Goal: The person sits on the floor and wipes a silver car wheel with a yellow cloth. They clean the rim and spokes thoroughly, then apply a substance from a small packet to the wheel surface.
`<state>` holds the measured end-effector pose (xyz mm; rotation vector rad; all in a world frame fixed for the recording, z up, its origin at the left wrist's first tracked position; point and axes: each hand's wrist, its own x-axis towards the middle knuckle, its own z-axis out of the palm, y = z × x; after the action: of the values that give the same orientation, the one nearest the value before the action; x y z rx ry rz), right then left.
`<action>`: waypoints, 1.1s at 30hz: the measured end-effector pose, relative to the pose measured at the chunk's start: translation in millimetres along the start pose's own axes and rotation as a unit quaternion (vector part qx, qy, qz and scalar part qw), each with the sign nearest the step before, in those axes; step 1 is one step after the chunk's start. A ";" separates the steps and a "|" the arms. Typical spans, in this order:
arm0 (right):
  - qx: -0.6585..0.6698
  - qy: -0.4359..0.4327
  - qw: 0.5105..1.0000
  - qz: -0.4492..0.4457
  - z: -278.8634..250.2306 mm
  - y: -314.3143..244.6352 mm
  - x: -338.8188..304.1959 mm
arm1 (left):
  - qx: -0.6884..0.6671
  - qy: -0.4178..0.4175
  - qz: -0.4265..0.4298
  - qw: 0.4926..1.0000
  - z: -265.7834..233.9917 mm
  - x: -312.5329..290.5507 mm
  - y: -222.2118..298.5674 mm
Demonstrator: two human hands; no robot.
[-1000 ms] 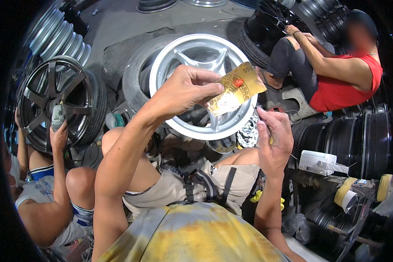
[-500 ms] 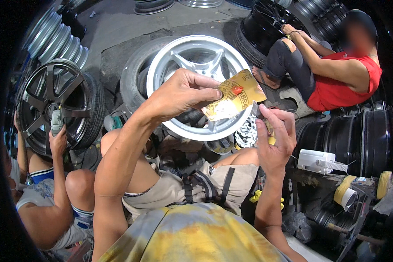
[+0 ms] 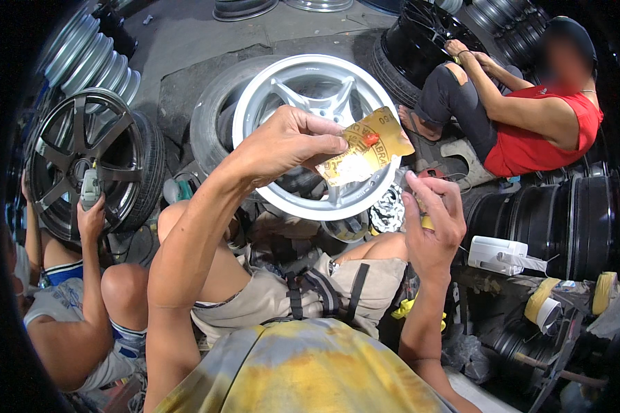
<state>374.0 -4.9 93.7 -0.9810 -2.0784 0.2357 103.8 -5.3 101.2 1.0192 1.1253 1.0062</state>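
Note:
My left hand [image 3: 293, 144] pinches the left edge of a piece of gold-coloured sandpaper [image 3: 365, 155], its printed backing facing up. A small red-orange blob of paste [image 3: 371, 140] sits on that backing. At the sheet's lower right, my right hand [image 3: 434, 220] is raised with bent fingers. A pale, thin piece shows by its fingertips, blurred; what the fingers grip is not clear. Beneath the sheet lies a silver five-spoke wheel rim [image 3: 248, 117], resting against a tyre [image 3: 210, 117].
At left, a person's hand [image 3: 91, 217] holds a grey power tool [image 3: 89, 187] against a dark rim [image 3: 38, 151]. A person in red [image 3: 544, 127] sits at right by a black rim [image 3: 399, 55]. A white boxy object [image 3: 492, 255] lies beside black rims [image 3: 551, 220].
My right hand's fingertips have drawn slightly away from the sandpaper's lower right edge. The sandpaper has shifted a little to the left in my left hand.

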 end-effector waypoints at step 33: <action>-0.012 0.007 1.000 0.011 -2.5 -9.9 6.1 | 0.054 -0.001 0.026 0.998 4.4 -0.3 -3.8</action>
<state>368.0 -7.8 103.5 -1.0184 -2.0634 0.2150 108.5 -7.0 98.2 1.1409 1.1668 0.9949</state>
